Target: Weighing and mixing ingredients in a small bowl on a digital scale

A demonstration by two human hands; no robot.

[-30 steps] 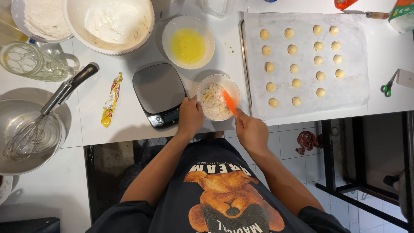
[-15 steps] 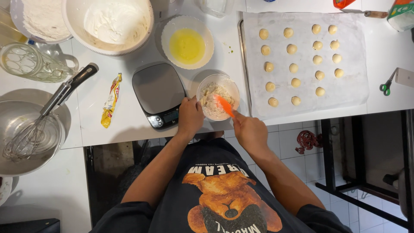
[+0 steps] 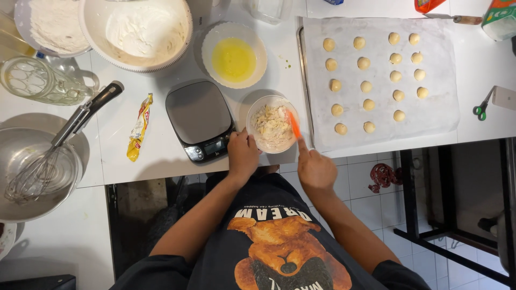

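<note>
A small clear bowl (image 3: pixel 257 137) of pale flaked bits sits near the white counter's front edge. My left hand (image 3: pixel 242 154) grips its near left rim. My right hand (image 3: pixel 314 167) holds an orange utensil (image 3: pixel 294 124), its tip over the bowl's right side. To the right lies a sheet of baking paper (image 3: pixel 435 107) with several small round dough balls (image 3: pixel 366 86) in rows.
A black kitchen scale (image 3: pixel 200 119) stands left of the bowl. Behind it are a white bowl of yellow liquid (image 3: pixel 234 58), a large mixing bowl (image 3: pixel 137 33) and a flour bowl (image 3: pixel 51 27). A metal bowl with whisk (image 3: pixel 37 172), a glass jug (image 3: pixel 40 81), a yellow packet (image 3: pixel 139 128) and scissors (image 3: pixel 482 106) lie around.
The orange utensil has shifted from the middle of the bowl toward its right side, and my right hand moved slightly with it. My left hand has stayed on the bowl.
</note>
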